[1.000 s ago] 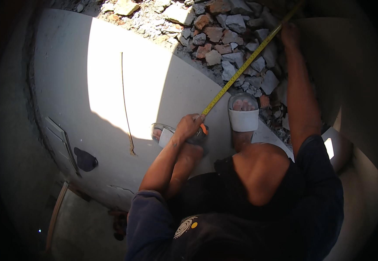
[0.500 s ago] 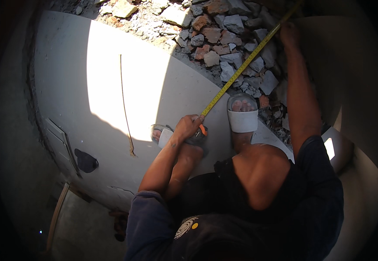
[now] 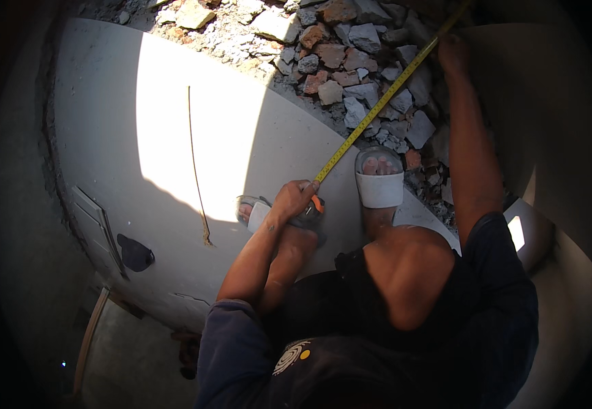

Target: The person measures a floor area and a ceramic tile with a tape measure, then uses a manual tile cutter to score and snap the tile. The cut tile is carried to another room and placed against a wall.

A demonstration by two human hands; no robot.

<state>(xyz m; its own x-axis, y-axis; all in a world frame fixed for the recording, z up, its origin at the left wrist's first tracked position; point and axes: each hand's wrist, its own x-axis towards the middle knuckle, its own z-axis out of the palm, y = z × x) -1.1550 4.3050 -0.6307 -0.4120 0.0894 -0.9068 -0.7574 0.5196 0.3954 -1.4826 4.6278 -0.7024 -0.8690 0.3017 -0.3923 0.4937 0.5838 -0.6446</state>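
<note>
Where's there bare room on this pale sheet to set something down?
Free: left of the cord, above the cap and strips; also between cord and left sandal. Crowded: the rubble under the yellow tape, and around the left hand.

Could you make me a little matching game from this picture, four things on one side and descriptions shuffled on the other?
1. Tape blade
2. Cap
3. Cord
4. Left hand

A. Thin, partly in bright sunlight
B. Closed around the tape case
C. Yellow, stretched over the rubble
D. Dark and rounded, lying on the grey sheet

Pairs: 1-C, 2-D, 3-A, 4-B
</note>
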